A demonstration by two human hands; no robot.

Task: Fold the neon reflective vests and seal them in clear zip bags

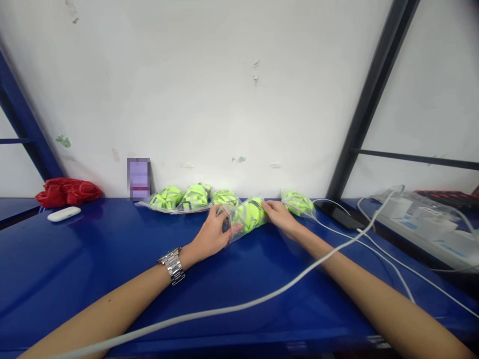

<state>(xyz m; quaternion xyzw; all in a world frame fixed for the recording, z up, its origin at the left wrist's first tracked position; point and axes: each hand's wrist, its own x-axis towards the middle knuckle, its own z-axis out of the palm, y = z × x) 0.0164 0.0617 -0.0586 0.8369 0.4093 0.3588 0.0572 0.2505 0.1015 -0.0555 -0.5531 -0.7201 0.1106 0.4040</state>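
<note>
Both hands are on one clear zip bag (250, 215) stuffed with neon yellow-green reflective strapping, which lies on the blue tabletop (93, 259) directly between them. The left hand (213, 234), with a metal wristwatch (172, 266) on its wrist, has its fingers and thumb wrapped around the bag's left end. The right hand (279, 217) rests with curled fingers touching the bag's right end; whether it actually pinches the plastic I cannot tell.

Beyond the left hand, three more bags of the same neon contents (194, 196) lie in a row against the white wall. A fifth bag (298, 202) sits just beyond the right hand. Far out to the left of the left hand are a small white case (63, 214) and, behind it, a crumpled red plastic bag (67, 192).

Just to the right of the right hand a dark flat device (339, 215) lies on the tabletop. A white cable (262, 299) runs across the tabletop and over the right forearm. Farther right is a white power strip in clear wrapping (422, 219).
</note>
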